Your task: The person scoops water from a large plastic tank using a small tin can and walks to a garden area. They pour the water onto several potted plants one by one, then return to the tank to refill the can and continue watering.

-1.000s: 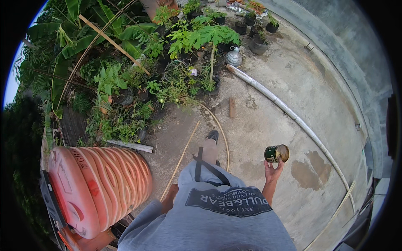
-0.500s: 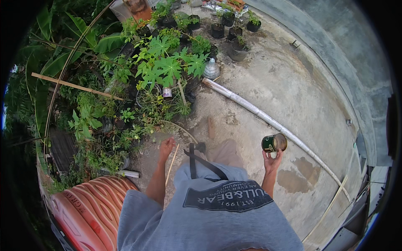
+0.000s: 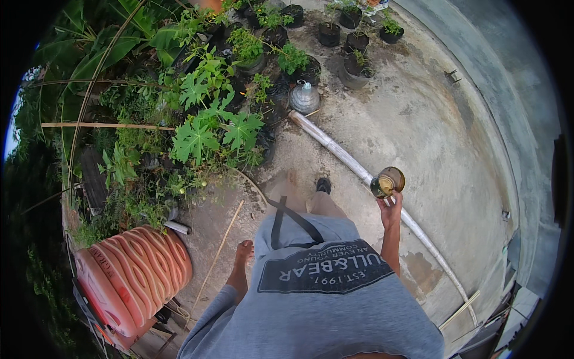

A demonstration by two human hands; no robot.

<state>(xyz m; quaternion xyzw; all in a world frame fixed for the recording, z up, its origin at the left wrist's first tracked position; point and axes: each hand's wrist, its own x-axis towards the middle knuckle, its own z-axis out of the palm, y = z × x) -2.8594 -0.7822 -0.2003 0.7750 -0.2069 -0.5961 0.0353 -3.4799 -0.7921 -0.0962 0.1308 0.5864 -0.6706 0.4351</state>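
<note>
An open tin can (image 3: 383, 185), dark green outside and gold-brown within, is tipped so its round mouth partly faces me. My right hand (image 3: 391, 207) holds it from below, fingers around its lower side, out to the right of my body. Behind the can runs a long pale pole (image 3: 338, 149) lying on the concrete. My left hand (image 3: 244, 249) hangs low beside my waist, its fingers curled in, and no object shows in it. A thin wooden stick (image 3: 222, 244) lies on the ground to the left of that hand.
Potted plants in black bags (image 3: 330, 34) stand ahead, with a grey ribbed jug-like container (image 3: 305, 99) near the pole's far end. Dense leafy plants (image 3: 218, 131) fill the left. A large orange ribbed tank (image 3: 137, 278) lies at lower left. A concrete wall (image 3: 508, 78) curves along the right.
I have stepped forward, one shoe now showing ahead. The can has risen and tilted more toward me in my right hand. My left hand has swung back and down toward my waist.
</note>
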